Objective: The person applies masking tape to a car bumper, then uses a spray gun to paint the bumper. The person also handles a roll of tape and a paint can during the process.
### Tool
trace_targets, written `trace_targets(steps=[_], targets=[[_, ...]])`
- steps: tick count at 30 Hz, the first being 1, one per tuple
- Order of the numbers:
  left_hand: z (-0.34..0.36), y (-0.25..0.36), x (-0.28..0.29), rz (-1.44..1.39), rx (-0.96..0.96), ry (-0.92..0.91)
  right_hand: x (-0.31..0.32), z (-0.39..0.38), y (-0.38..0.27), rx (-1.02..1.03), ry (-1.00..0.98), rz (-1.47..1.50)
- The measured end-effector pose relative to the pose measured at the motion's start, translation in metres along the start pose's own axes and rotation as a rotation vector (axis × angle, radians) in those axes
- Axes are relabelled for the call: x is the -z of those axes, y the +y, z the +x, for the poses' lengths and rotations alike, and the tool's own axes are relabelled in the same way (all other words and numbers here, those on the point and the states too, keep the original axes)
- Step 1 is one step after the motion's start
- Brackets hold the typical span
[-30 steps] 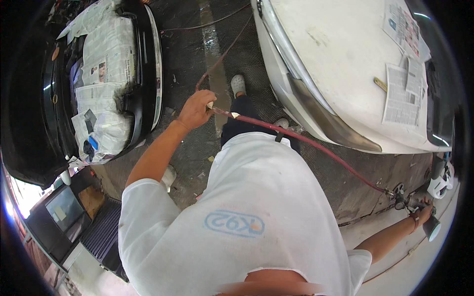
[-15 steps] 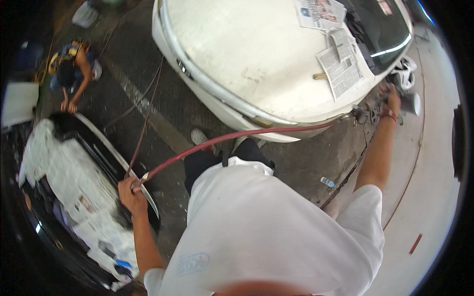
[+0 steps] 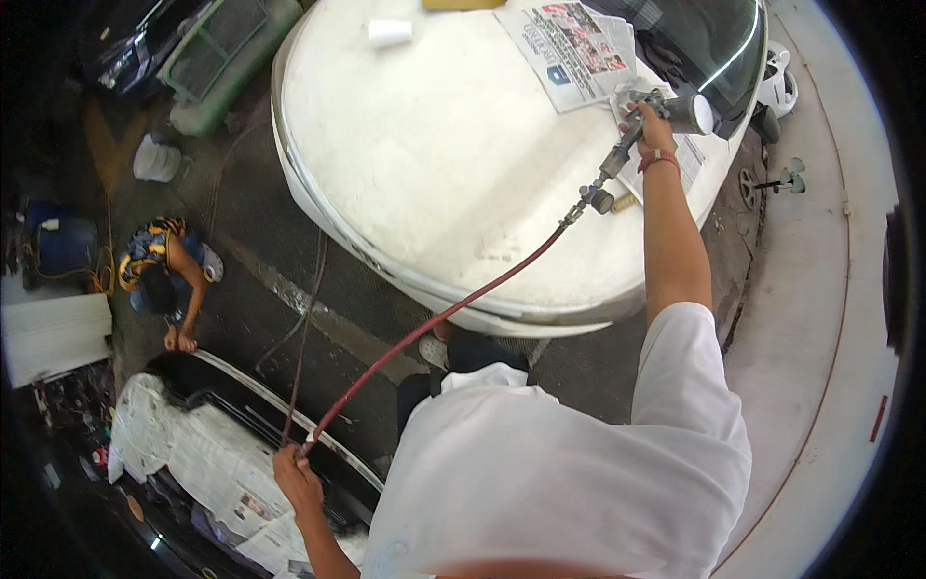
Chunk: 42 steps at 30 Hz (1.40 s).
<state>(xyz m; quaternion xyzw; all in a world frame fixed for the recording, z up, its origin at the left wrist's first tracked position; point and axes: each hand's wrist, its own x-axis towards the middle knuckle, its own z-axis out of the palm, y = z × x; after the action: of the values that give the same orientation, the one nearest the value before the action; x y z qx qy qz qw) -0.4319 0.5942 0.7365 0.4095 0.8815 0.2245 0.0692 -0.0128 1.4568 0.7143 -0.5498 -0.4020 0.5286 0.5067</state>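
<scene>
- Grips the spray gun (image 3: 617,156) in the right hand (image 3: 656,127), closed around it, over the right side of the white hood (image 3: 434,169).
- Clasps the red hose (image 3: 453,307) in the left hand (image 3: 297,478), narrow around it, at near left beside the black bumper (image 3: 176,371).
- Spans the hose between both hands, joined to the gun at right.
- Has a newspaper (image 3: 559,60) on the hood at far right, a white cup (image 3: 390,33) farther left.
- Faces a crouching co-worker (image 3: 159,261) at far left, with hands by the bumper's far end.
</scene>
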Motion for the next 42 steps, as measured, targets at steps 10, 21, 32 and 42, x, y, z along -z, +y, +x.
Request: trace_targets(steps=[10,21,32,42], targets=[[0.105,0.082,-0.002,0.051,0.179,-0.232,-0.099,0.155,0.029,-0.063,0.049,0.094],[0.184,0.123,-0.025,-0.008,0.212,-0.307,-0.141,0.223,0.023,-0.001,-0.006,0.134],[0.224,0.087,-0.027,0.061,0.074,-0.382,-0.133,0.201,0.035,0.278,0.226,-0.437],[0.295,0.057,-0.037,0.060,0.012,-0.398,-0.241,-0.006,0.045,0.805,0.263,-0.579]])
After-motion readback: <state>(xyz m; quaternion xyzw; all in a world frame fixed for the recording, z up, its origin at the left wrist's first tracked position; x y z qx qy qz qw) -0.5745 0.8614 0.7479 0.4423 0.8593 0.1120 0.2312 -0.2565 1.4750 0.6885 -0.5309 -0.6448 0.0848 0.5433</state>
